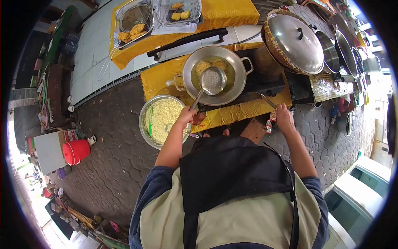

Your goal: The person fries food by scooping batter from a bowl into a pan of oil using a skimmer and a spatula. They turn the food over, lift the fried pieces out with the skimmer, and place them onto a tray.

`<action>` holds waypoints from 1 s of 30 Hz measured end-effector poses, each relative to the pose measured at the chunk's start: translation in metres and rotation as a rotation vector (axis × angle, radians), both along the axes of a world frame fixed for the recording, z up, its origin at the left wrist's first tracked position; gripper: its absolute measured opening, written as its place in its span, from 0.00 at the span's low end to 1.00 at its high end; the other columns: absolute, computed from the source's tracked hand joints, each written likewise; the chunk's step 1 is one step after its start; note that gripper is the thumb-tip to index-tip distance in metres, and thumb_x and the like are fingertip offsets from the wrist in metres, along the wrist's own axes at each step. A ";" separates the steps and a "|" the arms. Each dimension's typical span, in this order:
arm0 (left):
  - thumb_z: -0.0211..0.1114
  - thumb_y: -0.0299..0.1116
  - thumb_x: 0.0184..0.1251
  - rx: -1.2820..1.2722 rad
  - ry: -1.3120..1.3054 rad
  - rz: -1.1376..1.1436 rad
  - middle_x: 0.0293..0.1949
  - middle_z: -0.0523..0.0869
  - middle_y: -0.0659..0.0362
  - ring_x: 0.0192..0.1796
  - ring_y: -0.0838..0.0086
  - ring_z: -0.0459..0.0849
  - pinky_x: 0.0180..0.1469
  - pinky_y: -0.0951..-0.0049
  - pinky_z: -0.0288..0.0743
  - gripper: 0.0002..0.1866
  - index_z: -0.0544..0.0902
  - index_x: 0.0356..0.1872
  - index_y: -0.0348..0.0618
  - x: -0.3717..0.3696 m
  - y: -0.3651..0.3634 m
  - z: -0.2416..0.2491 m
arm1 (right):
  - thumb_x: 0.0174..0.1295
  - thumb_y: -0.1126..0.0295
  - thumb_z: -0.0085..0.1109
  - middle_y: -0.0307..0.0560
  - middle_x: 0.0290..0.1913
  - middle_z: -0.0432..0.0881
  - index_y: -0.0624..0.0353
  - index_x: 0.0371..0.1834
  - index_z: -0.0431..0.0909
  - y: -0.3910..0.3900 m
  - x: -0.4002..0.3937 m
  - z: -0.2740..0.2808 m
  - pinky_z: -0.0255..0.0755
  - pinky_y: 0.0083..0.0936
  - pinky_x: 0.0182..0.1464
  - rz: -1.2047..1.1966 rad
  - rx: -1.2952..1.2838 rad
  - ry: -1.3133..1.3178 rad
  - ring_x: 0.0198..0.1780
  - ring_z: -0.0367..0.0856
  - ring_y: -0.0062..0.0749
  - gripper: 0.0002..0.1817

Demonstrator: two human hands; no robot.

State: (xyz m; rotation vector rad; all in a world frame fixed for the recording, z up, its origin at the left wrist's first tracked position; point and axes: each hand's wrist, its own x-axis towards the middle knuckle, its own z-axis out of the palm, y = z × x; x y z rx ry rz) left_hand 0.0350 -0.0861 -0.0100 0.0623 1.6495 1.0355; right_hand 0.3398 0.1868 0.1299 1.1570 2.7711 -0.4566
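My left hand is closed around the handle of a perforated metal skimmer. The skimmer's round head is over the oil in a two-handled wok, overlapping golden frying pieces. To the wok's right, my right hand grips the handle of a slim metal utensil, whose dark far end is hard to make out beside the wok. Below my left forearm stands a metal bowl of pale yellow chunky mixture, with a green utensil lying in it.
Behind the wok, a yellow-covered counter bears a tray of fried pieces with a wire strainer and a clear container. A large lidded pot sits at right, near several pans. A red bucket stands on the paved floor at left.
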 end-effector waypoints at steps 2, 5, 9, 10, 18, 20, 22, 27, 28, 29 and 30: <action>0.56 0.32 0.57 0.015 0.021 0.033 0.20 0.67 0.63 0.15 0.79 0.63 0.15 0.78 0.62 0.18 0.69 0.48 0.37 -0.003 0.001 -0.001 | 0.57 0.74 0.41 0.60 0.39 0.70 0.64 0.36 0.65 -0.007 0.007 -0.020 0.68 0.42 0.39 -0.092 -0.025 0.013 0.40 0.73 0.55 0.06; 0.55 0.32 0.57 -0.045 0.168 -0.018 0.21 0.69 0.61 0.16 0.77 0.65 0.16 0.76 0.63 0.18 0.69 0.48 0.36 -0.005 0.009 0.000 | 0.58 0.73 0.43 0.61 0.42 0.69 0.63 0.41 0.65 -0.014 0.026 -0.060 0.68 0.42 0.41 -0.326 -0.026 0.113 0.42 0.73 0.56 0.09; 0.55 0.33 0.57 -0.122 0.413 -0.109 0.25 0.74 0.55 0.18 0.72 0.72 0.17 0.72 0.67 0.19 0.69 0.49 0.35 -0.005 0.021 -0.007 | 0.60 0.70 0.41 0.59 0.44 0.71 0.64 0.42 0.69 -0.023 0.036 -0.073 0.66 0.40 0.45 -0.450 -0.081 0.116 0.46 0.72 0.53 0.12; 0.54 0.33 0.56 -0.145 0.491 -0.151 0.28 0.77 0.52 0.19 0.69 0.76 0.18 0.70 0.69 0.20 0.69 0.49 0.34 -0.004 0.023 -0.009 | 0.60 0.70 0.41 0.59 0.44 0.71 0.64 0.42 0.69 -0.024 0.039 -0.074 0.66 0.40 0.45 -0.453 -0.080 0.117 0.46 0.72 0.53 0.12; 0.52 0.34 0.55 -0.229 0.677 -0.243 0.41 0.78 0.41 0.46 0.47 0.74 0.49 0.56 0.67 0.20 0.70 0.49 0.37 0.002 0.042 -0.025 | 0.60 0.71 0.43 0.58 0.42 0.73 0.64 0.43 0.70 -0.026 0.047 -0.083 0.67 0.38 0.46 -0.494 -0.077 0.167 0.45 0.73 0.51 0.12; 0.53 0.34 0.55 -0.244 0.736 -0.299 0.42 0.78 0.41 0.47 0.48 0.74 0.49 0.57 0.67 0.21 0.70 0.49 0.36 0.004 0.045 -0.022 | 0.60 0.70 0.43 0.58 0.42 0.73 0.64 0.43 0.70 -0.026 0.047 -0.083 0.67 0.38 0.46 -0.474 -0.073 0.166 0.45 0.73 0.52 0.12; 0.52 0.33 0.55 -0.276 0.800 -0.275 0.42 0.78 0.42 0.46 0.49 0.75 0.48 0.57 0.68 0.20 0.70 0.49 0.37 0.006 0.046 -0.022 | 0.60 0.70 0.43 0.58 0.42 0.73 0.64 0.43 0.70 -0.029 0.048 -0.082 0.68 0.38 0.46 -0.457 -0.072 0.166 0.45 0.73 0.52 0.12; 0.51 0.34 0.56 -0.252 0.767 -0.262 0.42 0.77 0.41 0.46 0.49 0.76 0.49 0.56 0.68 0.19 0.70 0.49 0.37 0.009 0.049 -0.013 | 0.60 0.70 0.44 0.58 0.43 0.73 0.64 0.44 0.70 -0.031 0.052 -0.085 0.68 0.38 0.46 -0.435 -0.071 0.190 0.45 0.73 0.52 0.12; 0.52 0.34 0.56 -0.237 0.736 -0.268 0.42 0.77 0.41 0.46 0.49 0.76 0.49 0.57 0.68 0.20 0.70 0.49 0.36 0.009 0.049 -0.012 | 0.60 0.70 0.44 0.58 0.43 0.73 0.64 0.44 0.70 -0.031 0.052 -0.085 0.68 0.38 0.46 -0.434 -0.073 0.191 0.45 0.73 0.52 0.12; 0.52 0.34 0.56 -0.239 0.737 -0.268 0.42 0.77 0.41 0.46 0.49 0.76 0.49 0.57 0.68 0.20 0.70 0.49 0.36 0.010 0.048 -0.011 | 0.60 0.70 0.44 0.58 0.43 0.72 0.64 0.44 0.70 -0.030 0.053 -0.084 0.68 0.38 0.46 -0.446 -0.083 0.185 0.45 0.73 0.52 0.12; 0.52 0.34 0.55 -0.253 0.736 -0.263 0.42 0.78 0.41 0.46 0.49 0.75 0.49 0.57 0.68 0.19 0.70 0.49 0.36 0.014 0.047 -0.012 | 0.60 0.70 0.44 0.58 0.43 0.72 0.64 0.44 0.70 -0.029 0.053 -0.084 0.68 0.38 0.45 -0.458 -0.093 0.178 0.45 0.73 0.52 0.12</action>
